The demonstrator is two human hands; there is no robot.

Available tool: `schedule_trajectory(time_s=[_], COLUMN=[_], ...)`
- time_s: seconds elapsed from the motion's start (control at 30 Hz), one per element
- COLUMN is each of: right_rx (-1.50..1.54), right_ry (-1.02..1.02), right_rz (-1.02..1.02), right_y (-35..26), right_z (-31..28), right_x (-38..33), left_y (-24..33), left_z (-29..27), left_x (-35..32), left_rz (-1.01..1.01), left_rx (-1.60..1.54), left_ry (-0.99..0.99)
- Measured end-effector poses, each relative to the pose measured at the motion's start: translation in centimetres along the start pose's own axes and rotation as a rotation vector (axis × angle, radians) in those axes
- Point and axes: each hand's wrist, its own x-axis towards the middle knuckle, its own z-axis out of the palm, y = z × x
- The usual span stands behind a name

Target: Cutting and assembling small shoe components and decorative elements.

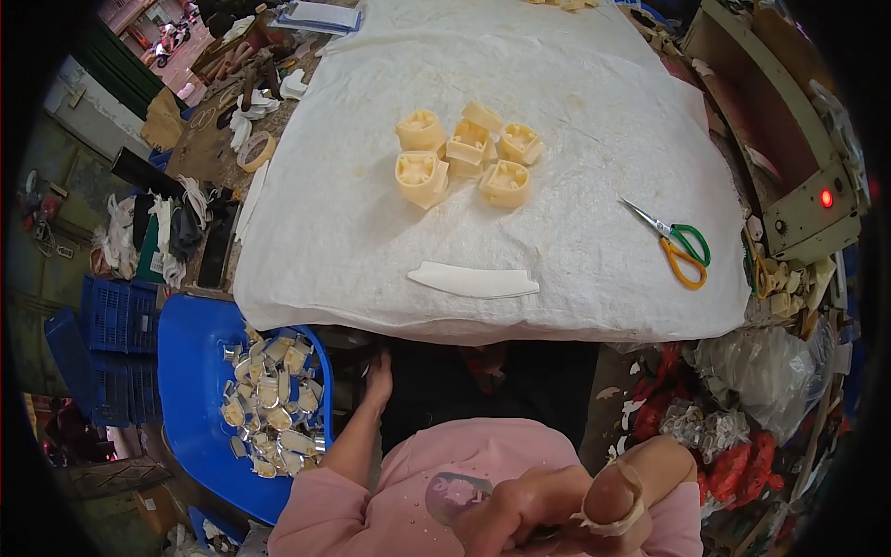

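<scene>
My right hand (575, 506) is raised close to the camera at the bottom edge, fingers curled into a fist, with pale tape wrapped around the thumb. Whether it pinches anything I cannot tell. My left hand (378, 374) reaches down beside my dark lap, just under the table's front edge, next to a blue plastic chair (190, 371). Its fingertips are hidden in shadow. The chair carries a heap of small cream and silver parts (269, 404). On the white cloth (575, 111) over the table lie several cream plastic housings (464, 153) and a white curved strip (473, 280).
Scissors with one green and one orange handle (682, 246) lie on the cloth at the right. A machine box with a red light (824, 198) stands at the right edge. Blue crates (107, 334) sit on the floor at left; bags and scraps (742, 408) at lower right.
</scene>
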Motion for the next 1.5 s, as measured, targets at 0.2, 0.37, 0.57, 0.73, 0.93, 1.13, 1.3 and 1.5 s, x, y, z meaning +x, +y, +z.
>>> schedule_trajectory(time_s=[0.2,0.37,0.57,0.73,0.93,1.13,1.3,1.5], right_rx=[0.189,0.053,0.152,0.061,0.034,-0.249,-0.063,0.189], right_ry=[-0.203,-0.176,-0.268,-0.135,-0.215,-0.178,0.095,0.097], right_rz=[0.120,0.173,0.128,0.125,0.004,0.071,-0.091,-0.085], right_y=[0.0,-0.4,-0.3,0.1,0.7,-2.3,-1.6,-0.7], right_z=[-1.4,-1.7,-1.7,-1.0,-2.1,-3.0,-3.8,-4.5], right_x=[0.3,0.6,0.5,0.4,1.0,1.3,0.3,0.4], left_y=[0.4,0.3,0.6,1.6,2.0,0.8,0.6,2.3], left_z=[0.2,0.2,0.3,0.2,0.1,0.8,0.6,0.7], left_x=[0.4,0.4,0.3,-0.4,-0.5,0.2,0.2,-0.4], left_rz=[0.009,0.019,0.028,0.022,0.028,0.042,0.037,0.034], left_rx=[-0.010,-0.029,-0.043,-0.044,-0.132,0.003,0.036,0.025], left_ry=[-0.017,-0.012,-0.015,-0.001,-0.044,0.023,0.061,0.057])
